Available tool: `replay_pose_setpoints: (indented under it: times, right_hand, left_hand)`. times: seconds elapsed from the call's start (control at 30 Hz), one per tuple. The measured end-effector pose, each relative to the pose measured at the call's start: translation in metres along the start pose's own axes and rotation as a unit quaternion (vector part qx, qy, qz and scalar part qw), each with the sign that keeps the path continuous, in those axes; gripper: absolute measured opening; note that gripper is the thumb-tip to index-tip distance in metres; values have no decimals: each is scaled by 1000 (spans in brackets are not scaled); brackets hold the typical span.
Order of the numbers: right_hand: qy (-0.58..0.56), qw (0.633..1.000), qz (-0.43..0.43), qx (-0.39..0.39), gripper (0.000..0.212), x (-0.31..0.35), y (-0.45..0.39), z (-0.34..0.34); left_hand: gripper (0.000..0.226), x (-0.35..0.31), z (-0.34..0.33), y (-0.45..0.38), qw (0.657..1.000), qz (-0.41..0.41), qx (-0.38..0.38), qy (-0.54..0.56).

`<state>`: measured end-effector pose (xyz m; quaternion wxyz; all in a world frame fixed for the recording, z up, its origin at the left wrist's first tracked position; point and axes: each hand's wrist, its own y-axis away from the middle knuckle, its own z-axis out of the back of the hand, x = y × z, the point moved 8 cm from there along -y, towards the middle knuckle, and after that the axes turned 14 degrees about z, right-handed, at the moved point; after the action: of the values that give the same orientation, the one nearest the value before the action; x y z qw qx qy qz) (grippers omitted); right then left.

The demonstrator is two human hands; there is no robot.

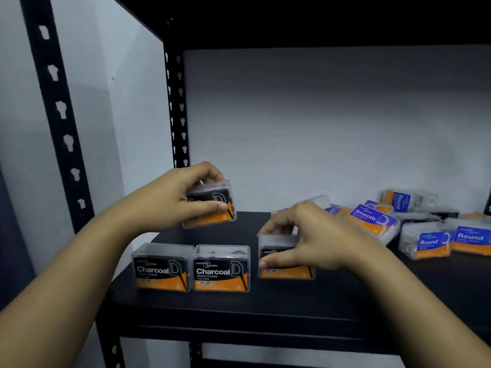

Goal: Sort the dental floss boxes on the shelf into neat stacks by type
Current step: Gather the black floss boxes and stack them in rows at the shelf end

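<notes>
1. Your left hand [183, 197] pinches a raised Charcoal box [212, 205], clear of the shelf [265, 301].
2. Your right hand [300, 240] grips a third Charcoal box [285, 261] standing on the shelf.
3. Below your left grip, two Charcoal boxes [162, 269] [221, 270] stand side by side.
4. Right of your right grip, the Smooth box [372, 221] and Round boxes [427, 244] lie jumbled: most sorting looks left.

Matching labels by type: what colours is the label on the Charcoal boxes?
Black above, orange below, with white lettering, on the Charcoal boxes; head view shows it best.
</notes>
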<state>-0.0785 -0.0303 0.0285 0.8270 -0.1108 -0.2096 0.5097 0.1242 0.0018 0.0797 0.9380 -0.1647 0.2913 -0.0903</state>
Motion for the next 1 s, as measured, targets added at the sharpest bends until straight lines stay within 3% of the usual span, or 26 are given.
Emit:
replay_pose_setpoints:
  times: [0.3, 0.5, 0.77, 1.0]
  right_hand:
    - [-35, 998, -47, 5, 40, 4, 5, -19]
    - [-49, 998, -48, 2, 42, 6, 6, -24]
    - [-51, 998, -44, 4, 44, 7, 3, -28]
    - [-60, 997, -44, 3, 41, 8, 2, -29]
  left_hand:
    - [32, 19, -15, -3, 987, 34, 38, -152]
    - [38, 43, -27, -6, 958, 102, 94, -252]
    - [33, 61, -30, -3, 930, 168, 133, -298]
    - [44, 61, -30, -3, 926, 180, 149, -296]
